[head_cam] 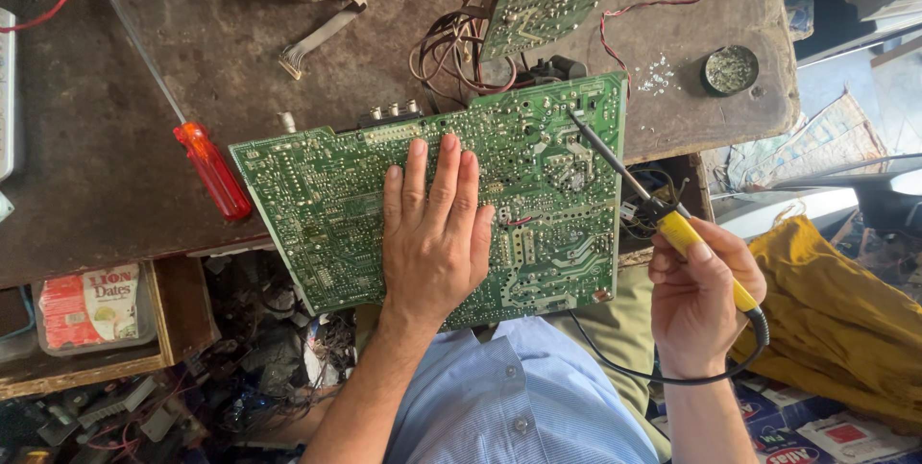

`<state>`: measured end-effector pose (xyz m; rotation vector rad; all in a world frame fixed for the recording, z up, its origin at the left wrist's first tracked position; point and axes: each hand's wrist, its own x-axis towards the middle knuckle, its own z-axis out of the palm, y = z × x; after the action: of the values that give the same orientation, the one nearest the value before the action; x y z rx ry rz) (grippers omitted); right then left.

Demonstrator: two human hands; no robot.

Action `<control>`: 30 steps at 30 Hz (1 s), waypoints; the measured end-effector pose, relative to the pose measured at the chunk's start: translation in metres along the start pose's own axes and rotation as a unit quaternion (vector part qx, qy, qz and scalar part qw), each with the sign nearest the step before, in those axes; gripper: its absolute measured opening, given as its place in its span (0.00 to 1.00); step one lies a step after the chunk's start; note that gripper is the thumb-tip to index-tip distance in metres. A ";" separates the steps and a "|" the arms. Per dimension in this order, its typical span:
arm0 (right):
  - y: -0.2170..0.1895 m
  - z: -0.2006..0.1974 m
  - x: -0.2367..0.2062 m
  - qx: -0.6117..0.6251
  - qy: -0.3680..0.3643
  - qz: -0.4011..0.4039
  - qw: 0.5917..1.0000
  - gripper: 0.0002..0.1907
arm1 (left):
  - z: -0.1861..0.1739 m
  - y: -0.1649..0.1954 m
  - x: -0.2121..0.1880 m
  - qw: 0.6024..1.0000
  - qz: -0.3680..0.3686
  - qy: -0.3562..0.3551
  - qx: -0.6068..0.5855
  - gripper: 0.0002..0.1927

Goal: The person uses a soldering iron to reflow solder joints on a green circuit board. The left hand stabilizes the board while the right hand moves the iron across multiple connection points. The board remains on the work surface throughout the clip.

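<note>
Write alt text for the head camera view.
A left hand lies flat on a large green circuit board while the right hand holds a yellow-handled soldering iron, tip on the board. A red screwdriver lies on the workbench.

Circuit board (538, 185) centre under the left hand (434, 233); solder joints too small.

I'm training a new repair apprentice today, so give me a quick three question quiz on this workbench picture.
1. True or false: the left hand lies flat on the green circuit board.
2. Which tool does the right hand hold? A) the red-handled screwdriver B) the yellow-handled soldering iron C) pliers
3. Fill in: the iron's tip meets the board near its far ____ corner.

Key: 1 true; 2 B; 3 right.
</note>
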<state>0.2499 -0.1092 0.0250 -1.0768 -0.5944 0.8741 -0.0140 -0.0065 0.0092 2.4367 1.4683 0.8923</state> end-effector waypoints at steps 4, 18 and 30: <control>0.003 -0.001 0.002 0.004 0.001 0.011 1.000 0.13 | -0.001 0.000 0.000 1.000 -0.002 -0.002 0.003 0.30; 0.007 -0.002 0.009 0.075 0.027 0.073 0.994 0.13 | -0.003 0.001 0.001 1.000 -0.001 -0.001 0.003 0.31; 0.009 -0.020 0.028 0.071 -0.018 0.090 0.993 0.12 | 0.000 0.001 -0.001 1.000 -0.003 -0.003 0.000 0.31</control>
<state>0.2780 -0.0936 0.0097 -0.9964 -0.4620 1.0797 -0.0141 -0.0082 0.0093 2.4311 1.4731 0.8831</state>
